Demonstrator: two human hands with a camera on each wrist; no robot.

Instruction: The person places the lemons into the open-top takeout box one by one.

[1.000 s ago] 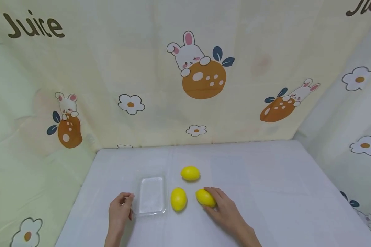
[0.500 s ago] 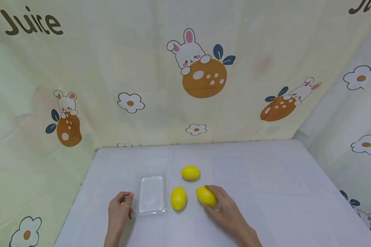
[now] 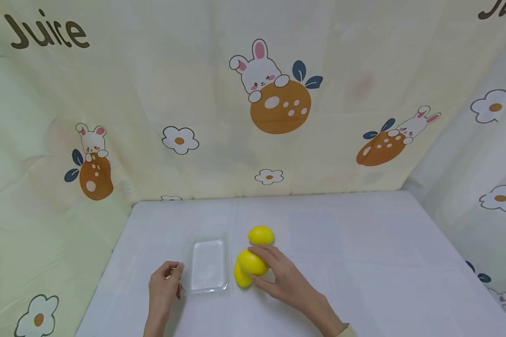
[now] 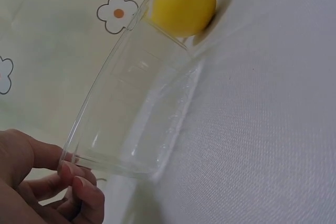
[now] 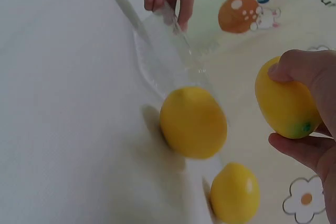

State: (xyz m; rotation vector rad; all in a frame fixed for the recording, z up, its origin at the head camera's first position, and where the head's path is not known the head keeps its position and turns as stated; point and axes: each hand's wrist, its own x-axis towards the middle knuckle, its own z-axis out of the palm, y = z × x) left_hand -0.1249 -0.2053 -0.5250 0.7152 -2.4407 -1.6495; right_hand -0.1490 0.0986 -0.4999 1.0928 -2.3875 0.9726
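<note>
My right hand (image 3: pixel 288 283) grips a yellow lemon (image 3: pixel 253 262) between thumb and fingers, lifted off the table. In the head view it partly covers a second lemon (image 3: pixel 242 277), which lies just right of a clear plastic container (image 3: pixel 208 291). Farther back a third lemon (image 3: pixel 261 235) lies on the table. The left hand (image 3: pixel 164 285) pinches the container's left rim between thumb and fingers, as the left wrist view shows too. Nothing is visible inside the container (image 4: pixel 136 93). From the right wrist, the held lemon (image 5: pixel 286 103) shows a green spot at its end.
A white cloth covers the table (image 3: pixel 362 262). Behind it hangs a pale curtain (image 3: pixel 211 93) printed with rabbits, oranges and flowers, and more curtain stands along both sides.
My right hand has lifted its lemon from the table and carried it left, over the lemon beside the container. The left hand keeps its place at the container's rim.
</note>
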